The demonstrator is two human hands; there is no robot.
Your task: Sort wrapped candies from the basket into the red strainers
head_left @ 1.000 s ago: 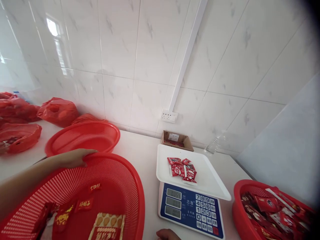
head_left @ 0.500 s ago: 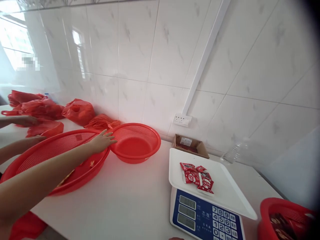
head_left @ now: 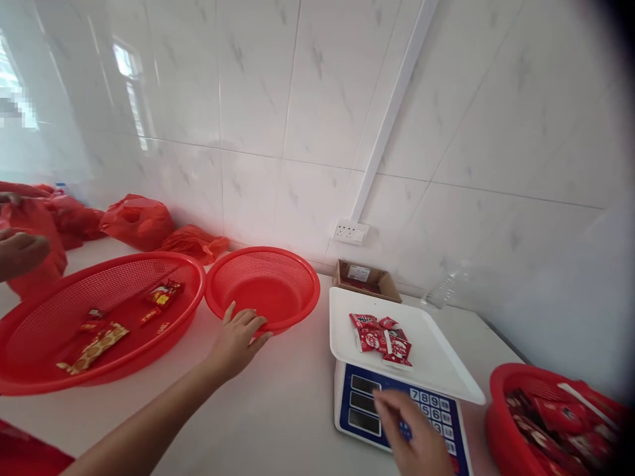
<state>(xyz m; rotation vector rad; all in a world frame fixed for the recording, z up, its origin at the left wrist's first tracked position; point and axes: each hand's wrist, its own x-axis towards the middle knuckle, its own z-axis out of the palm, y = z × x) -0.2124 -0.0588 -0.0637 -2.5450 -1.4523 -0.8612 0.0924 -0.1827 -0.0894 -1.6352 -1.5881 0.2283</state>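
My left hand is at the near rim of the small red mesh basket, fingers spread, and holds nothing. Whether its fingertips touch the rim or only pass in front of it I cannot tell. Over the blue front panel of a digital scale is my right hand, bent and partly blurred, covering some keys; no item shows in it. Several red snack packets lie bunched on the scale's white tray.
A large red basket at left holds several snacks, including a gold wrapper. Another red basket with packets stands right. Behind are a cardboard box, a clear plastic bottle and red bags. Another person's hand is far left.
My left hand has moved right and nearer, from between the two baskets to the small basket's near rim. My right hand has risen over the scale. The view has shifted right.
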